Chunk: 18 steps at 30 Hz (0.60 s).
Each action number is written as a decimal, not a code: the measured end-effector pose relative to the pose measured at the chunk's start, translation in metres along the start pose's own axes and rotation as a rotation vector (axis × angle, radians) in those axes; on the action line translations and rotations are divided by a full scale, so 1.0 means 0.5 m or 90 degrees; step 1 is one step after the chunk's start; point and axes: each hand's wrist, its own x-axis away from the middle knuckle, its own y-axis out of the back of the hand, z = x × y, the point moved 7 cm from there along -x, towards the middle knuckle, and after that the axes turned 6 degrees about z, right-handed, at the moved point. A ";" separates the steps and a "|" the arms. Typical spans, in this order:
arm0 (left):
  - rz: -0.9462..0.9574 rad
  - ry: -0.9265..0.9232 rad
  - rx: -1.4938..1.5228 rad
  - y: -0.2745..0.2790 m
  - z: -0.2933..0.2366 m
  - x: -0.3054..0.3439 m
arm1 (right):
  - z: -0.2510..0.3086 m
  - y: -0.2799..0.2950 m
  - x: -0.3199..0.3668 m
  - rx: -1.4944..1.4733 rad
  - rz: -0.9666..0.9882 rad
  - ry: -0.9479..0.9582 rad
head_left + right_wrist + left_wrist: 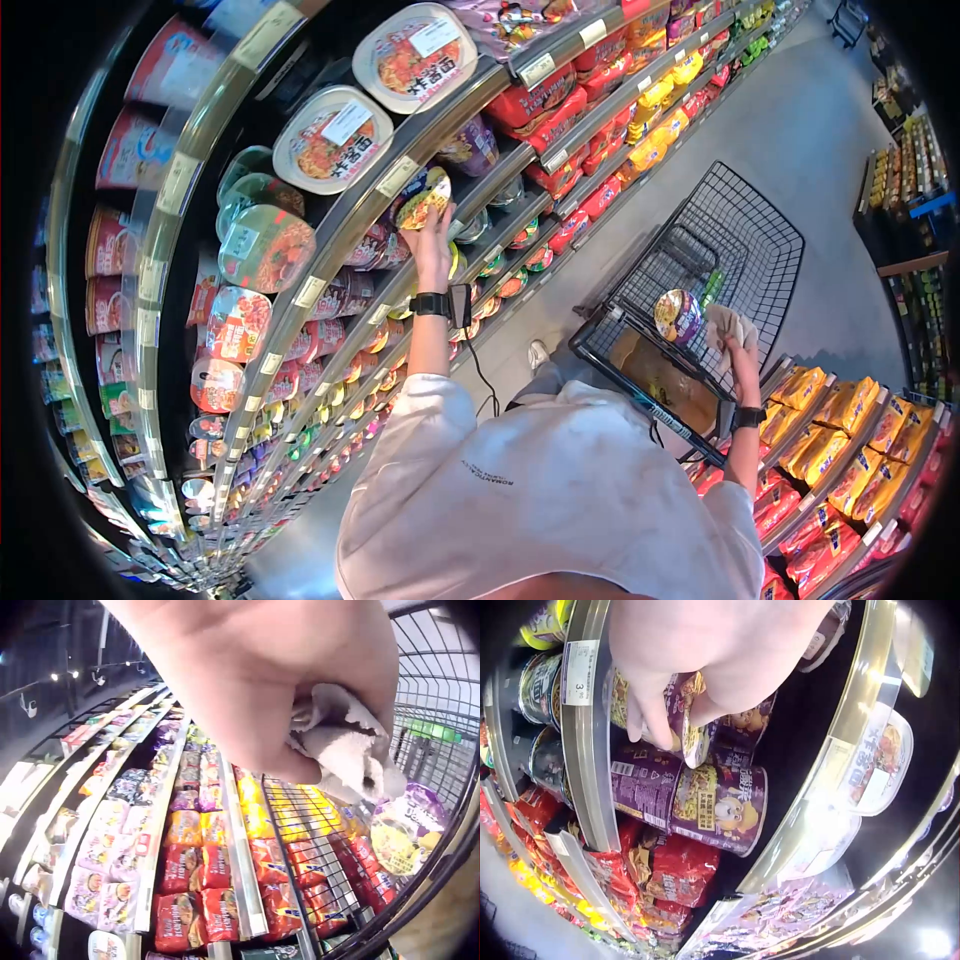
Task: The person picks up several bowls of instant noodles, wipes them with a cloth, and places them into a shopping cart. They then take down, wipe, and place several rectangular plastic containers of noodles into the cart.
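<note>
My left hand [431, 250] reaches into the shelf at chest side and grips an instant noodle cup [424, 200] with a yellow picture lid. In the left wrist view, fingers and thumb come down over the rim of this purple cup [694, 739], hiding part of it. Purple noodle cups [720, 806] lie right beside it on the same shelf. My right hand [738, 358] holds a crumpled greyish-white cloth [349, 750] over the cart's edge. Below the cloth, a purple noodle cup [679, 316] with a round picture lid sits in the shopping cart [765, 235].
A metal shelf edge with price tags [581, 675] runs close by the left hand. White-lidded noodle bowls [415, 58] stand one shelf higher. Red noodle packs [682, 870] fill the neighbouring section. Behind the cart, yellow packs [815, 452] line another rack. A green item [713, 288] hangs on the cart.
</note>
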 end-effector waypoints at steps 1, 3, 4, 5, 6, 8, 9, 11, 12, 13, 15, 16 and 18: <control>0.004 -0.009 -0.004 -0.025 -0.019 0.019 | 0.002 -0.002 0.006 0.040 0.023 0.003; 0.034 -0.006 0.002 -0.048 -0.038 0.040 | 0.034 -0.025 0.035 0.074 0.003 0.060; 0.064 -0.005 0.010 -0.055 -0.042 0.046 | 0.058 -0.046 0.055 0.100 -0.019 0.111; 0.084 0.000 0.019 -0.055 -0.043 0.054 | 0.064 -0.061 0.066 0.107 -0.016 0.115; 0.104 0.003 0.029 -0.059 -0.044 0.058 | 0.083 -0.071 0.074 0.148 -0.039 0.161; 0.111 0.010 0.021 -0.070 -0.057 0.086 | 0.119 -0.110 0.089 0.192 -0.060 0.211; 0.120 0.031 0.017 -0.077 -0.067 0.106 | 0.140 -0.131 0.108 0.201 -0.084 0.207; 0.157 0.097 0.011 -0.078 -0.075 0.140 | 0.161 -0.159 0.132 0.220 -0.114 0.185; 0.186 0.124 0.010 -0.082 -0.085 0.158 | 0.170 -0.177 0.141 0.219 -0.118 0.181; 0.202 0.188 -0.054 -0.076 -0.090 0.173 | 0.193 -0.202 0.155 0.241 -0.121 0.240; 0.326 0.232 -0.089 -0.077 -0.115 0.198 | 0.220 -0.243 0.170 0.274 -0.121 0.331; 0.445 0.267 -0.123 -0.098 -0.124 0.221 | 0.224 -0.261 0.169 0.274 -0.128 0.329; 0.524 0.304 -0.142 -0.130 -0.148 0.248 | 0.229 -0.324 0.169 0.222 -0.081 0.343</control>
